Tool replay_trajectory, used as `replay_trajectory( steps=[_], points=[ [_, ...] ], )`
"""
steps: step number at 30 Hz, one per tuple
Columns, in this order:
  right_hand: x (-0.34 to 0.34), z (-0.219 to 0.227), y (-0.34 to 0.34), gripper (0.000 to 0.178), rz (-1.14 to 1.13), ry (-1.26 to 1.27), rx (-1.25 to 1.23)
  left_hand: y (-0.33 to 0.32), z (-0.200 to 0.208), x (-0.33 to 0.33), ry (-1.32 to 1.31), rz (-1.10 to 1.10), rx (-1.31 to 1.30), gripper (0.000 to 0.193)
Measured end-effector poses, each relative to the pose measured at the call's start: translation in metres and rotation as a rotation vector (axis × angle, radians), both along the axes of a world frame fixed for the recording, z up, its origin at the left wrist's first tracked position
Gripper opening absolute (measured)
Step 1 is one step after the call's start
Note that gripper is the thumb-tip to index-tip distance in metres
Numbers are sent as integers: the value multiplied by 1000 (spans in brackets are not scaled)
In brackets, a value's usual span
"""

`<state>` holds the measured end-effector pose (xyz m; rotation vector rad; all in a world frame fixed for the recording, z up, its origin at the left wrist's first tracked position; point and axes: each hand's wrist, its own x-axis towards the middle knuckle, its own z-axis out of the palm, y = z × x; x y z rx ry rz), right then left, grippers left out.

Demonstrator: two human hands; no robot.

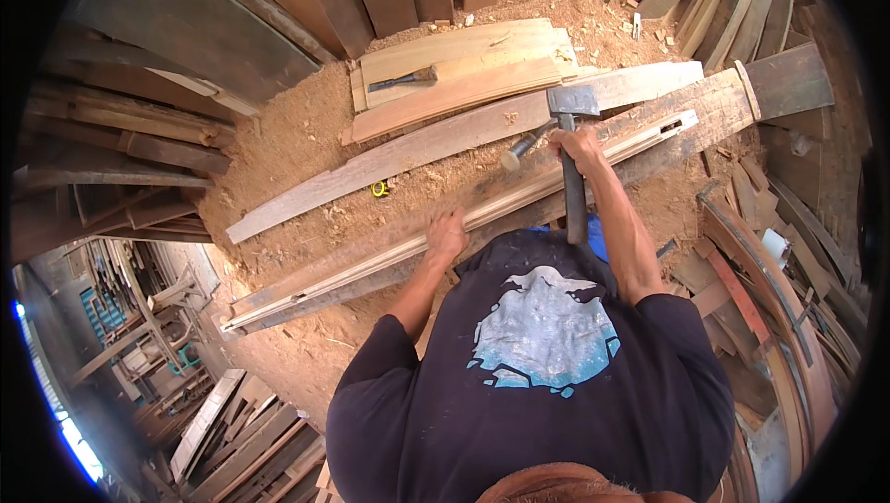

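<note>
Finding: rail (514, 202) at risk of slipping

The rail runs from lower left to upper right of the frame along a beam (726, 102); no fastening is visible. The left hand (447, 236) rests on it at centre; whether it grips cannot be told. The right hand (581, 149), well apart, is closed around the hatchet (574, 190) just below its head. A chisel (528, 146) shows beside that hand; contact unconfirmed. In my judgement, a glancing blow could bruise the rail, a weak hold could let it slide, and the chisel, if loose, could roll into the shavings (311, 132).
</note>
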<state>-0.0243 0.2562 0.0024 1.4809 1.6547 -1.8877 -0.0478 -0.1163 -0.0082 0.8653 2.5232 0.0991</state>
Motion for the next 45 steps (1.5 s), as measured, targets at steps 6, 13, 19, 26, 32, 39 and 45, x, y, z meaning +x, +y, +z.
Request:
replay_trajectory(
  steps=[6,13,19,26,32,39,45],
  points=[
    [66,34,-11,16,-38,107,66,6,-12,-18,-267,-64,-172,51],
    [149,55,18,17,-359,101,297,1,3,-26,-204,-186,-33,47],
    [201,5,29,8,-943,238,56,7,-9,10,-164,-64,-141,35],
    [243,-56,18,14,-1075,263,-242,33,-7,-18,-317,-141,-127,47],
    [242,-95,48,25,-1238,221,-262,128,-27,-5,-628,-198,-36,59],
    [257,-41,106,35,-1303,757,-537,192,-45,-5,-1351,28,-17,79],
    [250,-11,90,33,-1196,706,-189,199,-28,5,-802,-135,-128,96]
  ],
)
